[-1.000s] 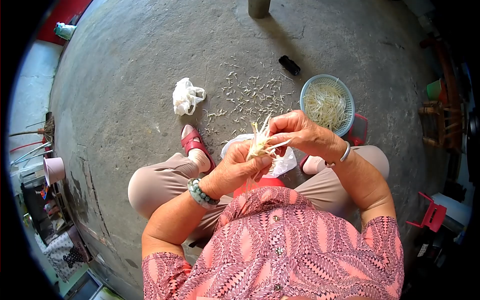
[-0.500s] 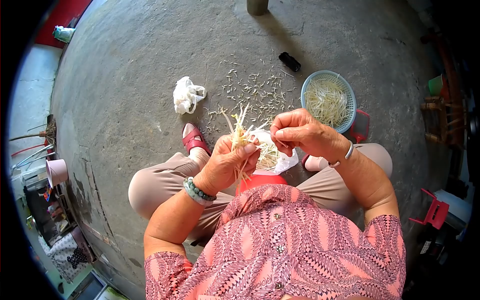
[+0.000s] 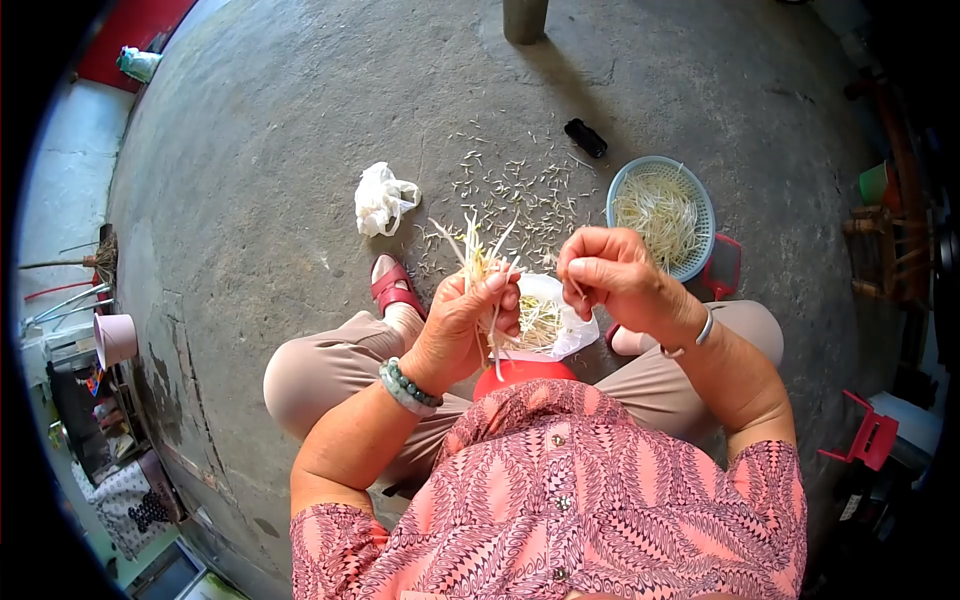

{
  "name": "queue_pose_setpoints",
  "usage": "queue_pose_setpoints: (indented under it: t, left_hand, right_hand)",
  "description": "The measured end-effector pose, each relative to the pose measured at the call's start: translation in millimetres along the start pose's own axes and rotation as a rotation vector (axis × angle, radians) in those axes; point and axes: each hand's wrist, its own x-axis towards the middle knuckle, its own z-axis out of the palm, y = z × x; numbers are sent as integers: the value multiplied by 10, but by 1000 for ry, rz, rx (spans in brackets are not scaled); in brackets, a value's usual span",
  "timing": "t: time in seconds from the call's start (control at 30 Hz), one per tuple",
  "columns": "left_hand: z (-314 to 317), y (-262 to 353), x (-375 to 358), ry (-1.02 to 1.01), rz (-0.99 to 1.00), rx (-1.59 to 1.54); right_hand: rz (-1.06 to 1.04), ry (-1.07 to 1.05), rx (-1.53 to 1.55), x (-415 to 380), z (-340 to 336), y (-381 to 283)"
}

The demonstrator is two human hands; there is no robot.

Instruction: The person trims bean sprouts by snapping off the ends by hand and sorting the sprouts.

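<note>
My left hand point(image 3: 465, 320) is closed around a bunch of bean sprouts point(image 3: 478, 262), whose pale stems stick out above and below the fingers. To its right, my right hand point(image 3: 625, 280) is pinched, thumb against forefinger. Whatever lies between those fingertips is too small to make out. Below and between the hands, a white plastic bag point(image 3: 575, 335) lies open with more bean sprouts point(image 3: 538, 322) in it. It rests at a red surface point(image 3: 525, 372) between my knees. Beyond my right hand stands a light blue basket point(image 3: 712, 225) holding pale sprouts point(image 3: 655, 215).
Many small pale scraps point(image 3: 520, 195) are scattered over the concrete floor point(image 3: 270, 200). A crumpled white bag point(image 3: 380, 200) lies left of them, a black object point(image 3: 586, 138) beyond. A red-framed item point(image 3: 722, 268) sits beside the basket. A post point(image 3: 524, 20) stands farther off.
My right hand has moved slightly right, away from the bunch in my left hand, uncovering more of the bag of sprouts. The left hand keeps its hold. The whole view has shifted a little.
</note>
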Motion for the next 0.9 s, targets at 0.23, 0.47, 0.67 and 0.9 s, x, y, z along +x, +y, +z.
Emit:
queue_pose_setpoints:
  t: [0.23,0.47,0.67,0.9]
  left_hand:
    - [6,-76,65,38,55,9]
    - [-3,-71,78,83,86,-7]
    - [-1,-89,73,110,105,45]
    - [39,-13,49,97,76,-8]
  right_hand:
    - [-358,243,-684,46,152,248]
    - [-524,207,-872,71,214,306]
    - [-658,172,-967,116,232,346]
    - [-629,241,-909,105,114,208]
